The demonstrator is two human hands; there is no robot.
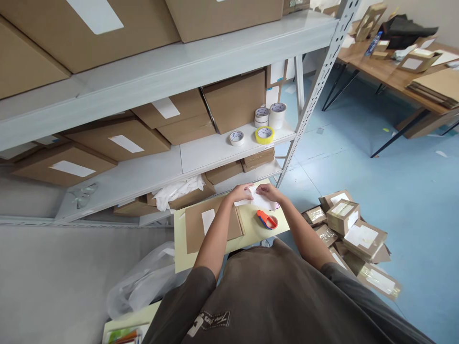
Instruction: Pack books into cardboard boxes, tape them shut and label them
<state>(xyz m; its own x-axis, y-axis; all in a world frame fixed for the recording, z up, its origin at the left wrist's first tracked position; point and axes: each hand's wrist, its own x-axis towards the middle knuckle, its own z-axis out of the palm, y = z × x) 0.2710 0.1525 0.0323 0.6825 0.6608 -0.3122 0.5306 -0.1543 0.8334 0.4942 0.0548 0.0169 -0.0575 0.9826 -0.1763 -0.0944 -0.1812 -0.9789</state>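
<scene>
A small sheet of white paper (263,202) is pinched between both my hands over the far right part of a pale yellow table (180,248). My left hand (241,192) is closed on its left side, and my right hand (269,192) grips its upper right with curled fingers. Just below the paper lies an orange and blue tape dispenser (266,220) with a roll in it. Left of it, a flat brown cardboard box (195,224) with a white label (207,220) rests on the table, partly hidden by my left forearm.
Grey metal shelving (215,155) holds labelled cartons (234,102), white tape rolls (277,116) and a yellow roll (264,135). Taped parcels (364,239) are piled on the blue floor at right. A clear plastic bag (143,282) hangs at left. A wooden desk (390,71) stands far right.
</scene>
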